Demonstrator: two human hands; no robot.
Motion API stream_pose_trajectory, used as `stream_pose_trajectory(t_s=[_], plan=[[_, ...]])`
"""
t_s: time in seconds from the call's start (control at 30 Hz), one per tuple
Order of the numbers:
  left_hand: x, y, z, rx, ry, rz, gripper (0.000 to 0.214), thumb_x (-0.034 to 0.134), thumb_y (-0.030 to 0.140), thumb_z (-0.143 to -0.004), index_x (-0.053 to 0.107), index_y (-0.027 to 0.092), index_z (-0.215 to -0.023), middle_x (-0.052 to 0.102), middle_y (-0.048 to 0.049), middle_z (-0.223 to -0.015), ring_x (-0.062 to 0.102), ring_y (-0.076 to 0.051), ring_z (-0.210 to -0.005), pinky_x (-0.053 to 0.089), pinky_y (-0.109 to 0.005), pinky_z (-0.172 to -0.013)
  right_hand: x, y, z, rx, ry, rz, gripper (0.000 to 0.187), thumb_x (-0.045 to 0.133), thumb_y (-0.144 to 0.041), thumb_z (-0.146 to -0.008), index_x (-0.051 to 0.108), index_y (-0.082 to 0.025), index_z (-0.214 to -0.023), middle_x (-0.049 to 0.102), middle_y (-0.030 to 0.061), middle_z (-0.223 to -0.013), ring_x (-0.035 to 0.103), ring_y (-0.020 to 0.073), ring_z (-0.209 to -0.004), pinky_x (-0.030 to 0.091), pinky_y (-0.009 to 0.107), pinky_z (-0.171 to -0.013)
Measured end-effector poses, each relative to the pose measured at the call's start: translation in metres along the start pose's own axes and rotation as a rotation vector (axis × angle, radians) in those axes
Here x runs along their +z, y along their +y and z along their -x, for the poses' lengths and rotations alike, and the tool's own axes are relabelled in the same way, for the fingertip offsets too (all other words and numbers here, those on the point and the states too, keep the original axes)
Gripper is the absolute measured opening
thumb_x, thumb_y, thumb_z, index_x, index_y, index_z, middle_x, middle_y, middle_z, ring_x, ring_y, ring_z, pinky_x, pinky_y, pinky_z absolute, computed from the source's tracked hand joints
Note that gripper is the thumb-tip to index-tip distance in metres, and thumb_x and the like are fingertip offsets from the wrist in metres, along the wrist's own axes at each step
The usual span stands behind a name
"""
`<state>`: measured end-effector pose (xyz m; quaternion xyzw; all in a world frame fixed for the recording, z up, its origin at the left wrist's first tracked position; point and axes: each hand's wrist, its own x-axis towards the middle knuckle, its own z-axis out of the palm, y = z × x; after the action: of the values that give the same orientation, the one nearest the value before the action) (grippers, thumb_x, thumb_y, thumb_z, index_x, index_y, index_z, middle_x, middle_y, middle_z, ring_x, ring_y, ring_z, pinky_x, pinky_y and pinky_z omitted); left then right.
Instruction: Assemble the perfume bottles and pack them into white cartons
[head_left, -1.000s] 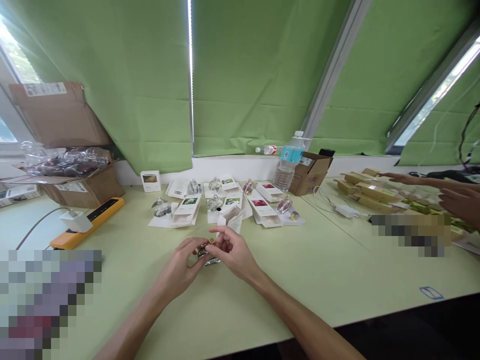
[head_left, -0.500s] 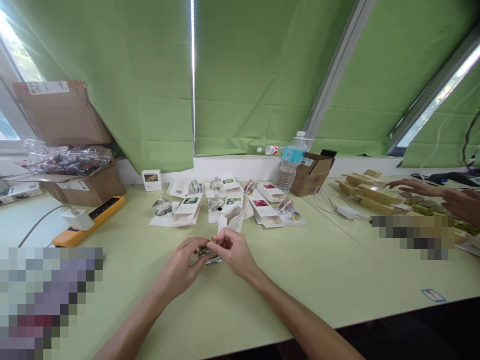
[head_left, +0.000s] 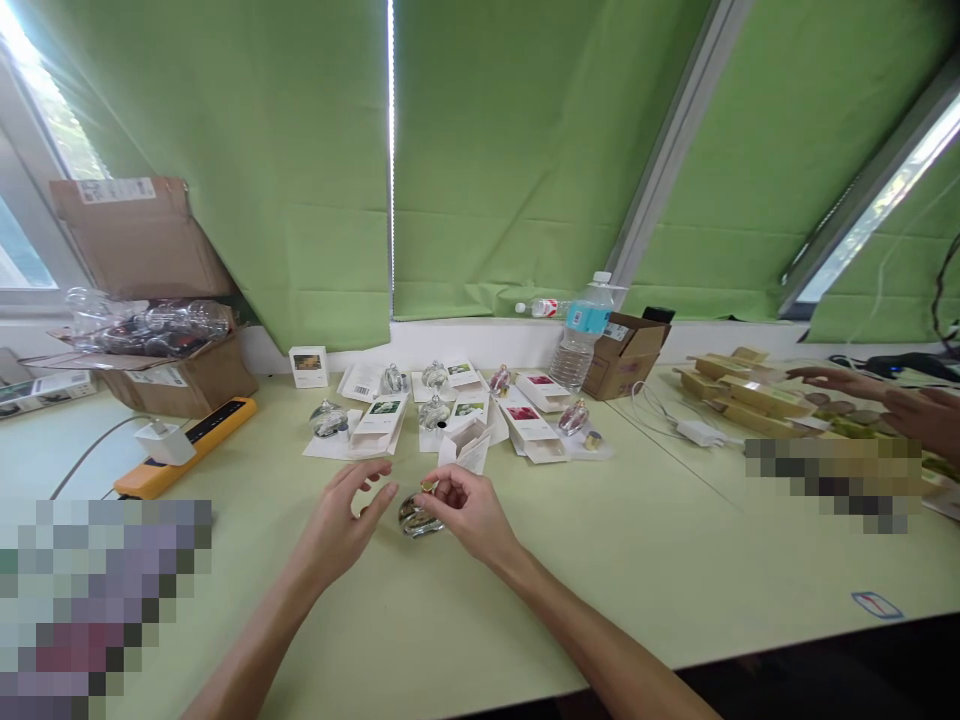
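Observation:
A small clear glass bottle [head_left: 415, 517] with a gold cap sits on the pale green table [head_left: 675, 540] in front of me. My right hand [head_left: 466, 510] pinches the bottle at its cap, fingers curled round it. Just to the left of the bottle my left hand [head_left: 343, 512] hovers with its fingers spread, holding nothing. Behind them lie several small white boxes [head_left: 379, 421] and more glass bottles [head_left: 328, 420], and an open white box [head_left: 466, 443] stands closest to my hands.
A yellow power strip [head_left: 184, 447] with a white charger lies at the left, near brown cardboard boxes [head_left: 165, 375]. A water bottle [head_left: 579, 336] and a small carton [head_left: 625, 352] stand at the back. Another person's hands [head_left: 892, 400] work over flat boxes at the far right.
My left hand has let go of the bottle and drawn off to the left with its fingers spread. The right hand stays on the bottle.

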<state>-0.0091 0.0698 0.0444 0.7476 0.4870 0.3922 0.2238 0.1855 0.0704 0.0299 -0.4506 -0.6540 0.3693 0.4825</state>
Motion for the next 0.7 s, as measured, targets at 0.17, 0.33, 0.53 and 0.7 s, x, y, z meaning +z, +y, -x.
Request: stream_pose_trajectory(t_s=[0.17, 0.33, 0.53, 0.7], plan=[[-0.009, -0.004, -0.005, -0.043, 0.102, -0.027, 0.033, 0.048, 0.047, -0.088, 0.063, 0.024, -0.105, 0.068, -0.0062, -0.102, 0.063, -0.020, -0.088, 0.050, -0.026, -0.060, 0.000, 0.001, 0.001, -0.006, 0.005, 0.026, 0.025, 0.068, -0.038, -0.076, 0.065, -0.017, -0.090, 0.052, -0.0035, -0.061, 0.043, 0.0097, -0.052, 0.035, 0.022, -0.050], [-0.011, -0.007, -0.004, -0.071, 0.119, -0.035, 0.034, 0.047, 0.049, -0.087, 0.064, 0.023, -0.101, 0.068, -0.0057, -0.099, 0.063, -0.020, -0.085, 0.050, -0.027, -0.062, 0.000, 0.000, 0.001, -0.009, 0.001, 0.029, 0.028, 0.069, -0.039, -0.075, 0.065, -0.017, -0.093, 0.053, -0.0033, -0.062, 0.043, 0.0099, -0.054, 0.036, 0.022, -0.050], [-0.014, -0.009, -0.006, -0.090, 0.080, -0.069, 0.035, 0.046, 0.049, -0.087, 0.065, 0.022, -0.099, 0.068, -0.0035, -0.090, 0.060, -0.017, -0.073, 0.049, -0.027, -0.063, -0.004, -0.007, 0.004, -0.002, 0.034, 0.012, 0.036, 0.057, -0.049, -0.084, 0.063, -0.017, -0.101, 0.052, -0.0022, -0.062, 0.047, 0.0114, -0.054, 0.037, 0.023, -0.050], [-0.019, -0.014, -0.007, -0.137, -0.069, -0.119, 0.041, 0.044, 0.053, -0.086, 0.066, 0.020, -0.097, 0.067, -0.0037, -0.081, 0.054, -0.015, -0.061, 0.045, -0.027, -0.058, -0.013, -0.010, 0.006, -0.072, 0.081, 0.086, 0.038, 0.043, -0.047, -0.092, 0.066, -0.016, -0.091, 0.050, -0.0010, -0.056, 0.045, 0.0116, -0.050, 0.035, 0.024, -0.048]])
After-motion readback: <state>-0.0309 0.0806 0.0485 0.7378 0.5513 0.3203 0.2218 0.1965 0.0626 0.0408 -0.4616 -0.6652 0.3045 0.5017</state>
